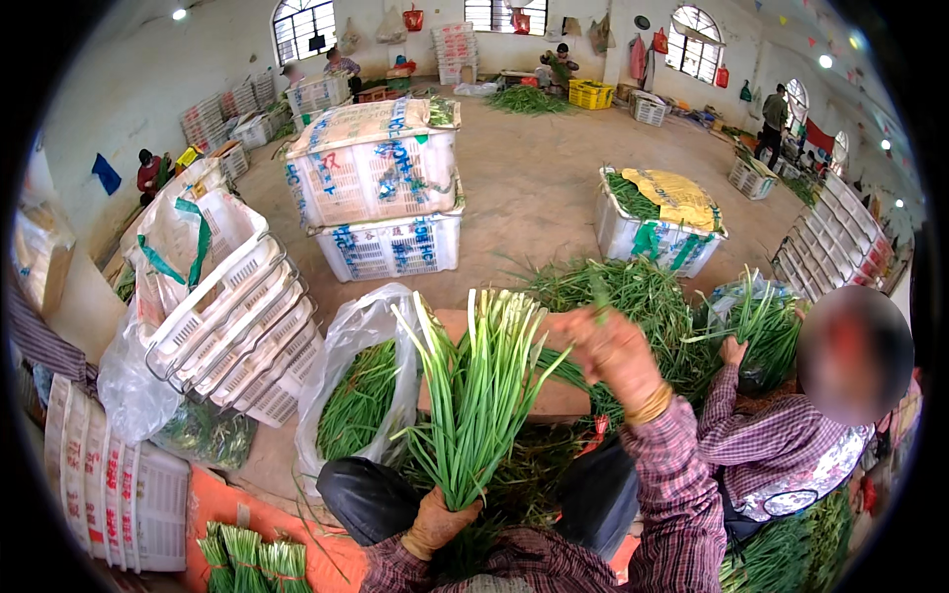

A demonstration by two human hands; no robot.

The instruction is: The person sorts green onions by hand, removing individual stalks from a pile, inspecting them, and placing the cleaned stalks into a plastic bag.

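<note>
The bunch of green stalks stood over the person's lap, in front of a low reddish-brown surface. Its long axis ran nearly upright in the view: the pale, cut-looking ends fanned out at the top, pointing away from the body, while the green ends narrowed toward the lap. A few stalks splayed off to either side.

The left hand was closed around the narrow green end, fingers wrapped over the stalks. The right hand was raised just beside the pale ends, its fingers bent and blurred; a green wisp showed above them, but whether they pinched it could not be told.

To the left of the bunch, a clear plastic bag held more greens, and a loose heap of greens lay beyond the right hand. Tied bunches rested on an orange sheet at the lower left. A co-worker at the right also held stalks.

Blue and red lettering marked the two stacked white crates; red characters ran down the nested crates at the left. Dark print showed on the yellow sack covering another crate.
</note>
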